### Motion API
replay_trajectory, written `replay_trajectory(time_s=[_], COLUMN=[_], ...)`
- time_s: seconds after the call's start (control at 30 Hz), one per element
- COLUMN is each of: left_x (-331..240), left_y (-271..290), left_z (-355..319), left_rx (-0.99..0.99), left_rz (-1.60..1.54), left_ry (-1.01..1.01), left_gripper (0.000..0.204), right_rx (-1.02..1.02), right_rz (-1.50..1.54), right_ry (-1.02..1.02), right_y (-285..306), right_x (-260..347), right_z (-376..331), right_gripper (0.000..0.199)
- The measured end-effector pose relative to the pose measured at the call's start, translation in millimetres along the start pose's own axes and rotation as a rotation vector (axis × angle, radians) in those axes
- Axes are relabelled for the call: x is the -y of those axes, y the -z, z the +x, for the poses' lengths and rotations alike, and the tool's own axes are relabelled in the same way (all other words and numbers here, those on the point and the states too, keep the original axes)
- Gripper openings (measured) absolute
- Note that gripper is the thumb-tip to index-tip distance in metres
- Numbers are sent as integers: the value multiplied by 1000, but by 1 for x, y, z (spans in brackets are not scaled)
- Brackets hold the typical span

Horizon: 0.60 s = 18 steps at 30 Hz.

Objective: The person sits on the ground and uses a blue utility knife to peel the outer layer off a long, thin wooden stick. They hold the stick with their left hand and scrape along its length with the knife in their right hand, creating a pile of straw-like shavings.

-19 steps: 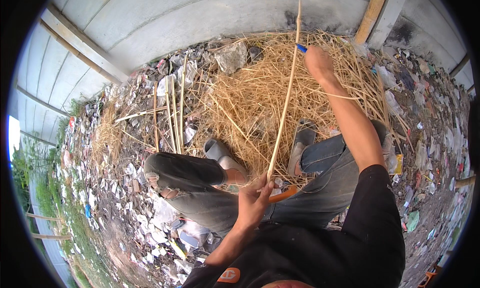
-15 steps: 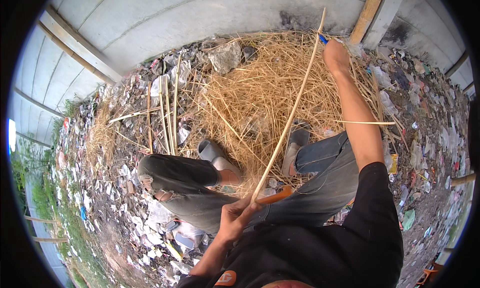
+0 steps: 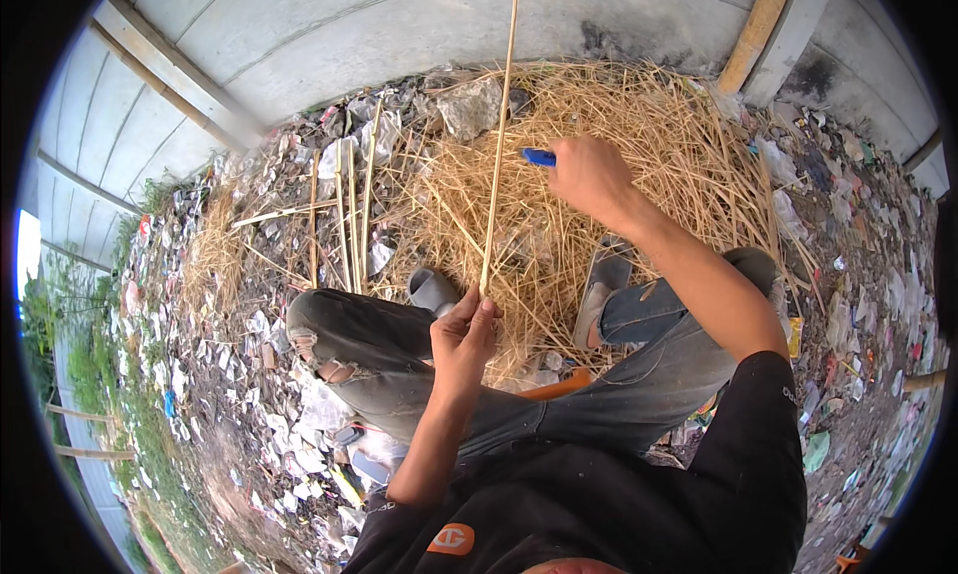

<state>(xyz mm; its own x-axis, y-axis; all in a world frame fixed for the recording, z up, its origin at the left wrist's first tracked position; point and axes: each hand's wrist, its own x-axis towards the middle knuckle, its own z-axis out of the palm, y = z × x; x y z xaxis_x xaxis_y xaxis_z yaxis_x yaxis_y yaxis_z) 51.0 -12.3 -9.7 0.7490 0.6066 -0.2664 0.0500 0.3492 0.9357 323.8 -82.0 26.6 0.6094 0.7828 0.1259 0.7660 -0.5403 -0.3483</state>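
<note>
A long, pale bamboo strip [image 3: 500, 145] rises from my left hand [image 3: 462, 349], which pinches its lower end between thumb and fingers. The strip stands nearly upright in view, its far tip reaching the wall. To the right of it, my right hand [image 3: 594, 180] is closed around a small blue tool [image 3: 539, 157], probably a knife. Only the blue end sticks out of the fist toward the strip, apart from it; the rest is hidden. Beneath both hands spreads a heap of thin straw-coloured shavings [image 3: 659, 145].
Several cut strips [image 3: 352, 225] lie left of the heap. A grey stone [image 3: 469, 110] sits by the concrete wall [image 3: 399, 25], where a bamboo pole [image 3: 755, 35] leans. Litter covers the ground around. My sandalled feet flank the shavings; an orange curved piece [image 3: 559, 384] shows between my legs.
My left hand has moved forward with the strip, which has swung left to near upright. My right hand, still gripping the blue tool, has come back and left, away from the strip's far end.
</note>
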Motion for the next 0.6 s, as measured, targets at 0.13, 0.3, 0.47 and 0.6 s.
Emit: replay_trajectory(time_s=[0.13,0.3,0.47,0.6], left_x=[-7,-5,-2,6], left_y=[-9,-16,-31,-31], left_z=[15,24,21,20], left_rx=[-9,-37,-130,-105], left_rz=[-7,-88,-53,-27], left_ry=[7,-36,-80,-29], left_gripper=[20,16,15,15], right_rx=[-8,165,109,63], right_rz=[-45,-82,-141,-212], right_ry=[186,170,192,152], right_y=[-30,-37,-47,-57], right_x=[34,56,51,34], right_z=[-39,-54,-51,-33], right_gripper=[12,19,23,23])
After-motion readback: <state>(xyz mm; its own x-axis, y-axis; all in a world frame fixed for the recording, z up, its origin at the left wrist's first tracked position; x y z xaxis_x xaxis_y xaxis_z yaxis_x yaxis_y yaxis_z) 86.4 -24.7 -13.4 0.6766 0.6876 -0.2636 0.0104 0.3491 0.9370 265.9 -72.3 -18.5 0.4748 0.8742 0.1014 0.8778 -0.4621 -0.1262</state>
